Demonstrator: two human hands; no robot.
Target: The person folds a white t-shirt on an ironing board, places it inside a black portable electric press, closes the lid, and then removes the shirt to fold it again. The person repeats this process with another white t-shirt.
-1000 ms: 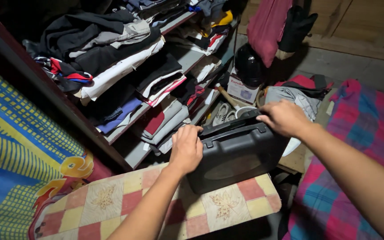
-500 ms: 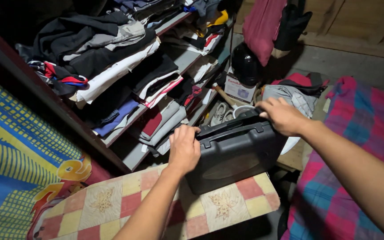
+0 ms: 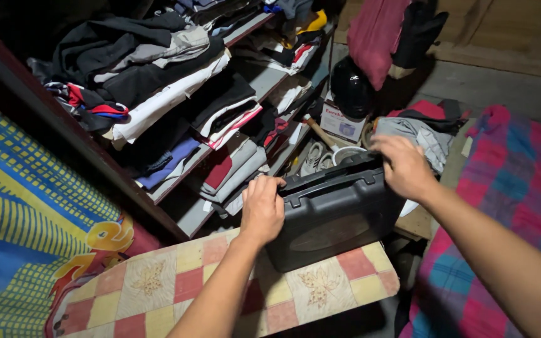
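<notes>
Shifting slightly along the case [image 3: 336,216], right hand [image 3: 403,166] perhaps grips lower.

Sitting on the floor below the shelves [image 3: 245,81]: one small white cardboard box [image 3: 342,122] with red and blue print, tucked just under a dark round helmet [image 3: 350,87].

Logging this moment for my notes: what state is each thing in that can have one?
Dark grey plastic carry case: lid slightly ajar, standing on the checked padded board.
Left hand: grip on the case's left top corner.
Right hand: grip on its right top edge.
Shelved clothes: folded, loosely stacked.
Black helmet: on a cardboard box.
</notes>
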